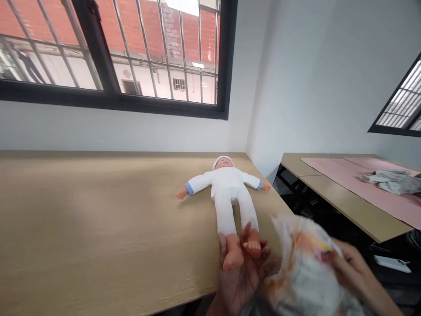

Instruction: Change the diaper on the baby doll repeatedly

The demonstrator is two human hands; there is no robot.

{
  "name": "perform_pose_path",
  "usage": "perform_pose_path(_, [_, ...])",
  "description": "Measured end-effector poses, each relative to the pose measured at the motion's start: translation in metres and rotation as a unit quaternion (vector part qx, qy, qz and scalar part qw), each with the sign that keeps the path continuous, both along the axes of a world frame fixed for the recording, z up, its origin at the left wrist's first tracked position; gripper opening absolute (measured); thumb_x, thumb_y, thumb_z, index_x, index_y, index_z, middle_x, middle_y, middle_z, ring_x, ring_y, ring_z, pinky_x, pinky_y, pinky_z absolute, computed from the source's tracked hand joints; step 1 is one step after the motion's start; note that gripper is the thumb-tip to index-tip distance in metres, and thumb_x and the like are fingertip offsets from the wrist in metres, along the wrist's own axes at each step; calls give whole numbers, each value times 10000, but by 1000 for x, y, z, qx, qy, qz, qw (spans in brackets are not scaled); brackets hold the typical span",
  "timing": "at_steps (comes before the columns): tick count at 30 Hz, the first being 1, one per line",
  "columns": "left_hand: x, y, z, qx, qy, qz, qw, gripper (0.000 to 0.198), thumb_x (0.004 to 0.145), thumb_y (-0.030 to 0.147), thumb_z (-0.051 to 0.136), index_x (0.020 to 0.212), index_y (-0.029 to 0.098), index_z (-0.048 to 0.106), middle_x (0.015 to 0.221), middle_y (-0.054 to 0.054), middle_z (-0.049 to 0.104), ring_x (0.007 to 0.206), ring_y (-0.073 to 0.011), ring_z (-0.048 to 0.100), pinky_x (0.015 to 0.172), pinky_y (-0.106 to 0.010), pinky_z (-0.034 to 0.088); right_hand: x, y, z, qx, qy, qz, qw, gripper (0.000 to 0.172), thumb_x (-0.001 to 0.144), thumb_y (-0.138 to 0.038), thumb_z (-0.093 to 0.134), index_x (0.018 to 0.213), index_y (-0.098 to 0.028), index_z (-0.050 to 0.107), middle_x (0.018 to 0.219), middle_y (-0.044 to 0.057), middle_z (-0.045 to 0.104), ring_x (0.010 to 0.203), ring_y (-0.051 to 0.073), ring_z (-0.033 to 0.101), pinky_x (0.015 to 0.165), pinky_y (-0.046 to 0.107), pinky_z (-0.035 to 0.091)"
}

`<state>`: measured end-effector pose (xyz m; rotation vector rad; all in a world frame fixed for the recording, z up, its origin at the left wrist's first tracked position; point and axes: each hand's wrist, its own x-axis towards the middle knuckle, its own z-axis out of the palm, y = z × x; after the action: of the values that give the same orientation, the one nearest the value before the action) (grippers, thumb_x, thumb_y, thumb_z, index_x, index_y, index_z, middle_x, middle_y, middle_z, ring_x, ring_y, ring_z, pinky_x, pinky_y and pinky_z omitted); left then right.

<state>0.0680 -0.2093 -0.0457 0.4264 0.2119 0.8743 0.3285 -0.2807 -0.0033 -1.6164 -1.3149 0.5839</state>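
Note:
A baby doll (226, 182) in a white outfit with blue cuffs and a white cap lies face up on the table, arms spread. Its bare feet point toward me. My left hand (238, 276) is palm up under the feet, with its fingers and thumb curled around the lower legs. Beside it, over the table's right edge, a crumpled, soft white item with orange and yellow print (302, 263) hangs blurred by motion; its kind cannot be made out. My right hand (353, 267) grips its right side with the fingers closed.
The doll lies near the right end of a wooden table (98, 228) against the wall. Across a gap stands a second table with a pink mat (355, 175) and a crumpled pale cloth (394, 181). A white object (392, 263) lies low at the right. Barred windows (164, 52) are above.

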Motion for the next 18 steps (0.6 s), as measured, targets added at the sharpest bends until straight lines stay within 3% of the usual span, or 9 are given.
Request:
perform_pose_path(2, [-2,2,4,-7,-11,-13,1000,655,797,744,436,1238,278,570,1031,-61,621,951,-217,579,908,-452,443,18,10,41,21,-87,-32,995,287,727,-531,592,720,-272,715,778,95,701,744,290,640,651,359,512])
perform_pose_path(4, [-4,4,11,-2,-44,-41,998,640,798,747,427,1194,277,603,1036,-67,626,937,-226,580,896,-474,441,30,22,82,31,-224,-87,970,293,729,-526,558,697,-257,670,641,69,641,613,228,576,590,330,444])
perform_pose_path(7, [-9,9,27,14,-95,-77,992,653,795,766,397,1148,270,633,1044,-90,641,917,-239,588,869,-485,445,38,39,131,30,-403,-192,894,306,788,-474,469,787,-214,629,499,7,505,487,161,445,529,287,319])
perform_pose_path(10, [-14,17,46,39,-104,-96,989,706,770,796,386,1138,249,637,1046,-115,648,896,-252,598,859,-483,442,30,49,160,65,-512,-300,802,291,837,-430,456,788,-180,597,576,35,542,526,155,416,516,264,245])
perform_pose_path(12, [-18,23,59,54,-92,-102,989,727,759,809,380,1119,231,634,1033,-121,649,867,-253,604,844,-476,446,16,53,164,116,-556,-350,745,371,888,-455,398,801,-157,600,661,74,592,545,159,430,499,268,205])
perform_pose_path(14, [-22,29,75,69,-77,-96,990,721,768,801,373,1116,217,614,1010,-117,647,835,-244,606,820,-457,457,-2,57,152,152,-584,-328,727,430,916,-477,359,867,-140,620,717,94,631,549,170,466,486,276,214])
perform_pose_path(16, [-25,35,94,85,-70,-85,990,685,787,773,383,1120,209,585,985,-110,640,807,-234,604,793,-431,468,-22,61,123,147,-601,-207,758,343,914,-369,385,1002,-147,632,809,98,676,615,190,553,520,283,308])
perform_pose_path(18, [-27,42,115,109,-72,-77,988,608,803,718,420,1081,200,572,961,-106,629,792,-227,598,777,-410,475,-44,65,80,57,-593,-44,802,336,870,-192,415,1146,-172,606,1023,96,694,773,204,632,640,288,424])
